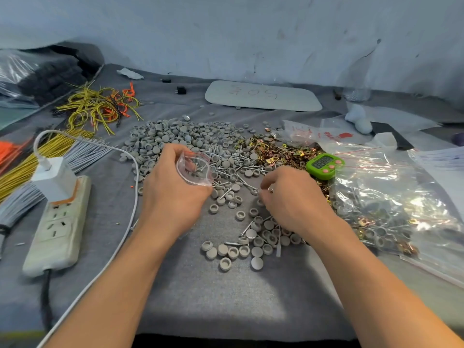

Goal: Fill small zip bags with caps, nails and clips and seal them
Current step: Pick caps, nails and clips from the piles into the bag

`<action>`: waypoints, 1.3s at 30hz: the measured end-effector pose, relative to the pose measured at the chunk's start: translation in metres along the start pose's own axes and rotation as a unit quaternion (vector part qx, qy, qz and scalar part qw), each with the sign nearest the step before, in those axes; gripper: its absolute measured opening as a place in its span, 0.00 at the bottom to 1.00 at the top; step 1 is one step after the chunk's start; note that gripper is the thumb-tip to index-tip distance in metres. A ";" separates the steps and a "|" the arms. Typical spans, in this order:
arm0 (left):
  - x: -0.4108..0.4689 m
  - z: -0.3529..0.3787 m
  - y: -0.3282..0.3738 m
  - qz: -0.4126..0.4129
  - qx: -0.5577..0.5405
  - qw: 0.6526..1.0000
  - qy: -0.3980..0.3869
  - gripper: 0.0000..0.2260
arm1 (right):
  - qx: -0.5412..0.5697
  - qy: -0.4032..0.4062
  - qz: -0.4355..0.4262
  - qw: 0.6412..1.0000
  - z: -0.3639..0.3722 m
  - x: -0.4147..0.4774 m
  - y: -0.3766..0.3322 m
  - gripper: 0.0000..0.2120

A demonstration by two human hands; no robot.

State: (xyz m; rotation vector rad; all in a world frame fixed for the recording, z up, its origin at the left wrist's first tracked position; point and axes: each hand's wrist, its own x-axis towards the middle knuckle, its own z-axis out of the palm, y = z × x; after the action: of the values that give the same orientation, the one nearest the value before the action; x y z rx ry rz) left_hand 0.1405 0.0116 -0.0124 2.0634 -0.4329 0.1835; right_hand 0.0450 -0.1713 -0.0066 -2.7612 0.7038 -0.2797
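My left hand [173, 189] grips a small clear zip bag [194, 169] with its mouth held open; a few nails show inside. My right hand [291, 197] hovers low over the loose parts with its fingers curled together, and what they pinch is hidden. Grey round caps [175, 136] lie in a big heap at the back, with more caps [241, 247] scattered near my wrists. Silver nails [233, 167] are strewn between the two hands. Gold-coloured clips [278, 151] form a pile to the right.
A large clear bag [391, 202] holding filled small bags lies at the right. A green timer [325, 165] stands by the clips. A white power strip [59, 227] with a charger and cable sits at the left, beside yellow and grey wire bundles [50, 151]. A white tray [263, 95] lies at the back.
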 end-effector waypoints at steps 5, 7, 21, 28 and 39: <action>0.000 0.004 0.003 0.001 0.007 1.000 0.000 0.20 | -0.027 -0.085 -0.006 0.996 -0.004 -0.004 0.006 0.05; 0.000 0.006 0.005 0.006 0.009 1.000 0.002 0.20 | -0.058 -0.110 -0.015 0.992 -0.001 -0.003 0.003 0.07; -0.001 0.003 0.007 -0.003 0.014 1.000 -0.001 0.22 | 0.011 -0.015 -0.048 0.999 0.021 0.004 0.004 0.17; -0.004 0.005 0.008 0.012 0.024 1.000 -0.008 0.22 | -0.040 -0.041 -0.024 0.998 0.020 0.009 0.010 0.20; -0.003 0.003 0.007 0.009 0.029 1.000 -0.005 0.22 | -0.024 -0.008 0.018 1.000 0.029 0.019 0.007 0.14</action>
State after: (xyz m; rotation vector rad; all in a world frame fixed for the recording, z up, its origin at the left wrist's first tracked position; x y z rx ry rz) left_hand 0.1348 0.0066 -0.0092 2.1191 -0.4569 0.1975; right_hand 0.0654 -0.1804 -0.0337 -2.7892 0.7662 -0.2356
